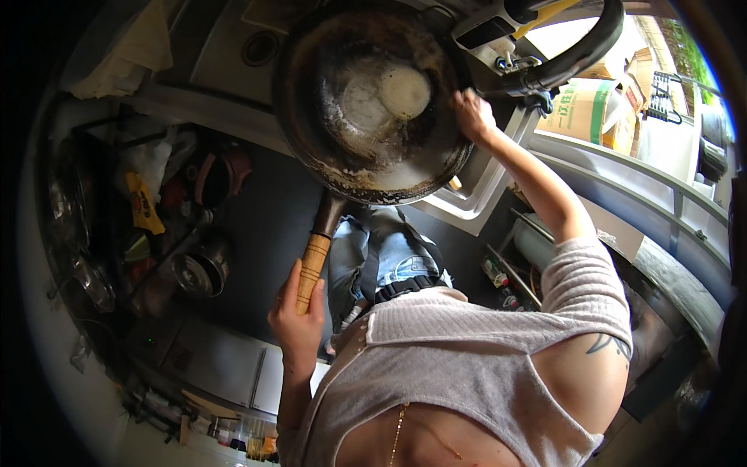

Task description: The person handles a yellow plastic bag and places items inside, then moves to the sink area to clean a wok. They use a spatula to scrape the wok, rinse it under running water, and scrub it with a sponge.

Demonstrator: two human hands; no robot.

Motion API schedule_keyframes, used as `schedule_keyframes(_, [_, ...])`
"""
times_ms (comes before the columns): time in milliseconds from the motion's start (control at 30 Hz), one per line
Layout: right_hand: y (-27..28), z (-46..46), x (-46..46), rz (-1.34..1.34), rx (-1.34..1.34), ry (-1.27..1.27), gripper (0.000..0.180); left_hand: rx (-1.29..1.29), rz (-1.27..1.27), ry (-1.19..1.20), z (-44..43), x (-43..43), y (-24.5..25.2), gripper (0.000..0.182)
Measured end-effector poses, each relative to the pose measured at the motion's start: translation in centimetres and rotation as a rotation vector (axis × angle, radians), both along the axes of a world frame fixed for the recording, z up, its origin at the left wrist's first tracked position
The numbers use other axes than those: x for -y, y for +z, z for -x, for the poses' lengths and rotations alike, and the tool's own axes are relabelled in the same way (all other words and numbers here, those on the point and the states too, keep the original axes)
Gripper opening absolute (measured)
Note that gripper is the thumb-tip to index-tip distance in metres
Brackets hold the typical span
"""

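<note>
A large dark wok point(373, 149), crusted along its rim, is held over the sink. Whitish, foamy liquid point(373, 96) lies inside it, with a bright round patch towards the right. My left hand point(299, 309) is wrapped around the wok's wooden handle point(313, 268), thumb and fingers on either side. On the wok's right side, my right hand point(474, 117) is closed at the rim, right beside the end of a thick black curved tap spout point(583, 58). Its fingertips are partly hidden and slightly blurred.
The sink's metal edge point(475, 210) shows below my right forearm. A drain point(260, 48) lies in the basin left of the wok. To the left are a metal pot point(201, 271) and a yellow packet point(143, 204). Cardboard boxes point(583, 111) stand beyond a railing at right.
</note>
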State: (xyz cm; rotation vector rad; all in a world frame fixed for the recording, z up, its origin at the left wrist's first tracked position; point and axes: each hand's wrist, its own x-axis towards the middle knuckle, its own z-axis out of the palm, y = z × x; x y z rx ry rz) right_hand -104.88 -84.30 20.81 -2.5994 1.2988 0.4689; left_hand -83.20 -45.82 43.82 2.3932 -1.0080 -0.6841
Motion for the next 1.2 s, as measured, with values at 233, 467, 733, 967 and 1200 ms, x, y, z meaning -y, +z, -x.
schedule_keyframes(233, [-8.5,-15.3,6.1,0.410,0.357,-0.345,0.039,-0.011,-0.008,-0.021,-0.4,0.2,0.0,0.042])
schedule_keyframes(467, [-1.9,-26.1,-4.1,-0.148,1.163,-0.168,0.024,0.007,-0.013,-0.050,-0.3,0.5,0.2,0.042])
schedule_keyframes(733, [4.5,-4.5,-11.6,-0.667,0.161,0.178,0.037,0.038,0.016,-0.100,-0.4,0.4,0.0,0.043])
schedule_keyframes(967, [-4.0,-2.0,2.0,0.601,-0.085,0.423,0.039,0.031,-0.021,-0.087,-0.4,0.3,0.1,0.043])
schedule_keyframes(1200, [-6.7,-21.5,6.1,0.473,1.234,-0.327,0.040,0.040,-0.037,-0.107,-0.6,0.5,0.3,0.044])
